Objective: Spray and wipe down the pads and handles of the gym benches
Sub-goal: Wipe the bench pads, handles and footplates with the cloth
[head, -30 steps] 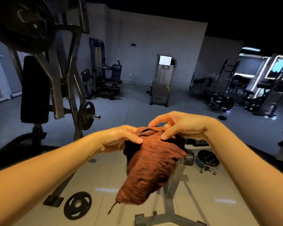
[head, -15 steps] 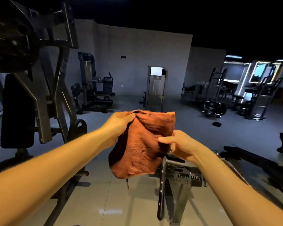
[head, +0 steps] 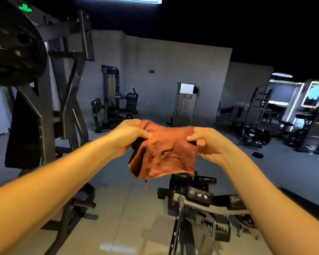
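Hands, left (head: 129,137) and right (head: 208,144), are pinching the cloth (head: 164,153) open; next it probably needs wiping on a pad.

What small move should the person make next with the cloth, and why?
Probably fold the rust-coloured cloth into a wiping pad: the left hand and right hand each pinch a top corner, so it hangs spread in mid-air above the bench frame, touching no equipment.
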Available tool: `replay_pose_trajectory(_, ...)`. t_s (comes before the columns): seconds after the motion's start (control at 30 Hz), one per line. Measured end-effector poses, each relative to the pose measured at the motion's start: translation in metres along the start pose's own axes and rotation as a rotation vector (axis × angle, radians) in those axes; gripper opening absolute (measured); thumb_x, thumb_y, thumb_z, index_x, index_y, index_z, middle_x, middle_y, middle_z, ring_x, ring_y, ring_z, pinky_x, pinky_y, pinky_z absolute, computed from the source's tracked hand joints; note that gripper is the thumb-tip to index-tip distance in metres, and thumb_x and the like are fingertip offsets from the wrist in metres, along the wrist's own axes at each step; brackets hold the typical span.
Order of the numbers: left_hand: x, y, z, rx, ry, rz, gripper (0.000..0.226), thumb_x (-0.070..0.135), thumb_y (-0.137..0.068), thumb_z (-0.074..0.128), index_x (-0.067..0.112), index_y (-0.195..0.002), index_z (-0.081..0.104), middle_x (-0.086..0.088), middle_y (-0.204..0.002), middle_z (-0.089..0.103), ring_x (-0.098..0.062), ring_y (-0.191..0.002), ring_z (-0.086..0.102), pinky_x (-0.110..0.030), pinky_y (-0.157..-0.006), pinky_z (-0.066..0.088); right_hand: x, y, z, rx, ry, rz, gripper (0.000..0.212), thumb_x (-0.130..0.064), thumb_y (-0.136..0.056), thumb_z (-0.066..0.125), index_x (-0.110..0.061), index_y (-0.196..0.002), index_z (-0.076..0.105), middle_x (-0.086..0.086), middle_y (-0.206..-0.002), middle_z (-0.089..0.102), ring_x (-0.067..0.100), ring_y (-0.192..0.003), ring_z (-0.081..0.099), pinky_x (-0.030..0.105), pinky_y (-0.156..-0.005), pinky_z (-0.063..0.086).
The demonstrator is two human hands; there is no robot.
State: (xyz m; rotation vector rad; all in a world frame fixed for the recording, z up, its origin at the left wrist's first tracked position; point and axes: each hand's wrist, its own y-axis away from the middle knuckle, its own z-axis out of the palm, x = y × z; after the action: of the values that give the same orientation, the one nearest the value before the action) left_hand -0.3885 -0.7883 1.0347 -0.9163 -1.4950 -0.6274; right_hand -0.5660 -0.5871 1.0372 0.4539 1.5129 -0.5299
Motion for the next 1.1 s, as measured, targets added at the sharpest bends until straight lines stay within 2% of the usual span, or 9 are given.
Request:
replay_pose_trajectory(0.1, 0.021, -0.011, -0.018, -0.041, -0.008, 0.346, 0.052, -0.013, -0.084, 0.071, 0.015, -0.127, 0.064, 0.0, -0.117, 0.074, -0.014, -0.105, 0.072, -0.028, -0.09, 0.058, -0.036, 0.007, -0.014, -0.065, 0.023, -0.364, 0.037, 0.012, -0.092, 0.052, 0.001, -0.124, 0.066, 0.017, -0.12, 0.072, 0.025, -0.102, 0.071, 0.029, -0.078, 0.057)
replay_pose_trajectory(0.23, 0.006, -0.049, -0.015, -0.079, -0.453, 0.41, 0.025, 0.042, -0.092, 0.075, 0.02, -0.104, 0.075, 0.008, -0.087, 0.069, -0.013, -0.075, 0.068, -0.035, -0.079, 0.058, -0.049, 0.011, -0.026, -0.019, 0.284, -0.403, 0.025, 0.002, -0.097, 0.056, -0.011, -0.106, 0.076, 0.008, -0.096, 0.075, 0.021, -0.081, 0.068, 0.035, -0.07, 0.052)
replay_pose_trajectory(0.3, 0.026, -0.037, -0.022, -0.042, -0.409, 0.485, 0.006, 0.018, -0.098, 0.069, 0.018, -0.092, 0.071, 0.006, -0.078, 0.066, -0.012, -0.066, 0.062, -0.026, -0.064, 0.052, -0.057, 0.01, -0.025, -0.009, 0.381, -0.404, 0.021, -0.002, -0.097, 0.057, -0.013, -0.102, 0.075, 0.008, -0.089, 0.071, 0.02, -0.074, 0.064, 0.038, -0.067, 0.05)
replay_pose_trajectory(0.37, 0.056, -0.007, -0.028, 0.019, -0.336, 0.596, 0.016, 0.005, -0.099, 0.065, 0.019, -0.091, 0.066, -0.005, -0.078, 0.066, -0.017, -0.064, 0.061, -0.029, -0.058, 0.047, -0.069, 0.01, -0.022, 0.008, 0.421, -0.411, 0.018, -0.008, -0.099, 0.056, -0.014, -0.102, 0.073, 0.011, -0.09, 0.07, 0.024, -0.075, 0.065, 0.041, -0.067, 0.053)
replay_pose_trajectory(0.53, 0.094, -0.001, -0.039, -0.194, -0.166, 0.49, 0.014, 0.009, -0.099, 0.063, 0.006, -0.111, 0.06, -0.024, -0.095, 0.066, -0.027, -0.072, 0.066, -0.028, -0.055, 0.054, -0.101, 0.012, -0.023, -0.034, 0.366, -0.43, 0.014, -0.01, -0.101, 0.059, -0.011, -0.109, 0.071, 0.015, -0.096, 0.07, 0.029, -0.078, 0.065, 0.037, -0.063, 0.055)
replay_pose_trajectory(0.73, 0.122, -0.007, -0.064, -0.361, -0.068, 0.521, 0.016, 0.003, -0.095, 0.055, 0.002, -0.097, 0.071, -0.022, -0.101, 0.063, -0.04, -0.096, 0.06, -0.038, -0.078, 0.053, -0.129, 0.021, -0.031, -0.116, 0.176, -0.54, 0.049, 0.019, -0.092, 0.035, -0.008, -0.084, 0.075, 0.011, -0.087, 0.068, 0.023, -0.076, 0.065, 0.029, -0.061, 0.054)
replay_pose_trajectory(0.83, 0.127, -0.014, -0.064, -0.41, -0.157, 0.481, 0.027, 0.014, -0.09, 0.06, -0.006, -0.103, 0.072, -0.036, -0.11, 0.061, -0.05, -0.103, 0.06, -0.049, -0.093, 0.05, -0.13, 0.016, -0.024, -0.154, 0.317, -0.479, 0.035, 0.009, -0.092, 0.042, 0.001, -0.09, 0.076, 0.018, -0.1, 0.073, 0.025, -0.085, 0.069, 0.032, -0.069, 0.056)
replay_pose_trajectory(0.97, 0.123, -0.021, -0.048, -0.242, -0.18, 0.361, 0.049, 0.047, -0.069, 0.088, 0.001, -0.085, 0.076, -0.021, -0.087, 0.069, -0.032, -0.084, 0.066, -0.036, -0.083, 0.054, -0.126, 0.002, -0.016, -0.056, 0.384, -0.453, 0.02, -0.017, -0.087, 0.069, 0.001, -0.092, 0.076, 0.017, -0.097, 0.072, 0.028, -0.086, 0.069, 0.037, -0.075, 0.056)
replay_pose_trajectory(1.1, 0.115, -0.031, -0.037, -0.005, -0.401, 0.374, 0.043, 0.041, -0.083, 0.083, 0.002, -0.072, 0.07, -0.012, -0.067, 0.064, -0.015, -0.065, 0.06, -0.031, -0.076, 0.045, -0.12, -0.004, -0.013, 0.134, 0.609, -0.516, 0.021, 0.0, -0.094, 0.066, -0.017, -0.092, 0.079, 0.004, -0.093, 0.076, 0.02, -0.088, 0.073, 0.028, -0.069, 0.058)
